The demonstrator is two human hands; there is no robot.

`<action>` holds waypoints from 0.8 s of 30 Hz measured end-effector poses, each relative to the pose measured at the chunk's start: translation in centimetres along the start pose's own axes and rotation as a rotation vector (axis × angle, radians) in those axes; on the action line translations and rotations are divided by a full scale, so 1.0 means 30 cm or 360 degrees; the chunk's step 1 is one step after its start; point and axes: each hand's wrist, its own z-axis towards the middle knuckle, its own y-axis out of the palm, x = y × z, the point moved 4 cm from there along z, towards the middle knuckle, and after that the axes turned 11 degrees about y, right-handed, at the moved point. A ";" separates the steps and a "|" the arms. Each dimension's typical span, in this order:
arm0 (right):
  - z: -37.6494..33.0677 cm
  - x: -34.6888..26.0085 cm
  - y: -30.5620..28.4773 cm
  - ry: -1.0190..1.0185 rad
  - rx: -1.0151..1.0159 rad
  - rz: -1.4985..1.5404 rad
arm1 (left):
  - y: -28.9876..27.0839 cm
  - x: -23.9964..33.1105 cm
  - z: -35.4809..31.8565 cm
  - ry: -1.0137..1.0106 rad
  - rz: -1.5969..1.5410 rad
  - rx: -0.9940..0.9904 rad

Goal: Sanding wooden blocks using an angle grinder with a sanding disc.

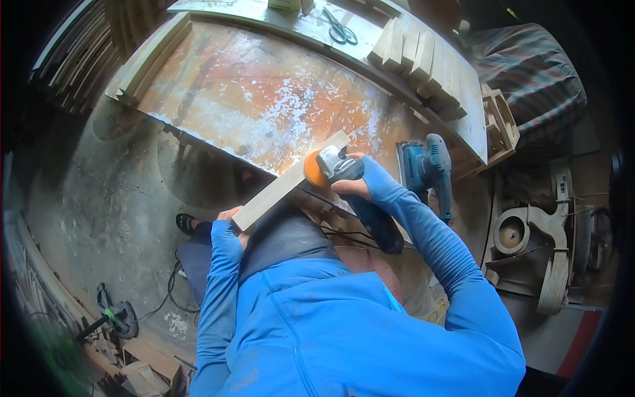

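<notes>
My left hand (233, 225) grips the near end of a pale wooden bar (272, 197). The bar slants up and away to the right, its far end over the workbench (218, 86). In my right hand (374, 180) is an angle grinder (340, 165), my fingers wrapped round its dark body. The grinder's orange disc (315, 169) is at the bar's far half and looks to touch it. Both hands are partly covered by blue sleeves.
To the right on the bench stands a blue sander (423, 165). Beyond lie a row of wooden blocks (420, 63) and scissors (340, 30) on a raised board. A cord (173, 288) trails over the floor at left. A dusty machine (529, 231) stands at right.
</notes>
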 end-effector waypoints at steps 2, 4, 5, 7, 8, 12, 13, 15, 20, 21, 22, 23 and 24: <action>0.014 -0.003 -0.033 0.0003 0.0052 0.0135 | 0.015 -0.029 -0.013 -0.0032 -0.0044 -0.0019; 0.048 0.015 -0.113 0.0061 0.0098 0.0170 | 0.022 -0.048 -0.016 -0.0052 -0.0086 -0.0015; 0.066 0.021 -0.159 0.0080 0.0114 0.0264 | 0.025 -0.054 -0.015 -0.0052 -0.0121 -0.0001; 0.094 0.007 -0.202 0.0113 0.0183 0.0462 | 0.030 -0.090 -0.026 -0.0036 -0.0148 0.0016; 0.113 0.015 -0.213 0.0140 0.0314 0.0466 | 0.032 -0.137 -0.042 -0.0204 -0.0352 0.0078; 0.125 0.195 -0.226 -0.0179 0.0393 0.0927 | 0.015 0.010 0.056 -0.0308 -0.0213 -0.0254; 0.105 0.216 -0.155 -0.0090 0.0383 0.1312 | -0.011 0.064 0.082 -0.0323 -0.0173 -0.0296; 0.084 0.292 -0.033 -0.0060 0.0019 0.1920 | -0.027 0.028 0.082 -0.0359 -0.0029 -0.0640; -0.129 0.252 0.133 0.0093 -0.0060 0.2458 | -0.047 0.097 0.114 -0.1045 -0.0910 -0.0830; -0.154 0.258 0.120 0.0000 -0.0046 0.2415 | -0.020 0.073 0.111 -0.1033 -0.1065 -0.0901; -0.172 0.295 0.122 -0.0002 -0.0080 0.2466 | 0.012 0.086 0.131 -0.0984 -0.1149 -0.0881; -0.181 0.322 0.128 -0.0006 -0.0116 0.2514 | 0.033 0.087 0.162 -0.0966 -0.1133 -0.0902; -0.191 0.316 0.124 -0.0026 -0.0111 0.2529 | 0.052 0.091 0.203 -0.0928 -0.1208 -0.0888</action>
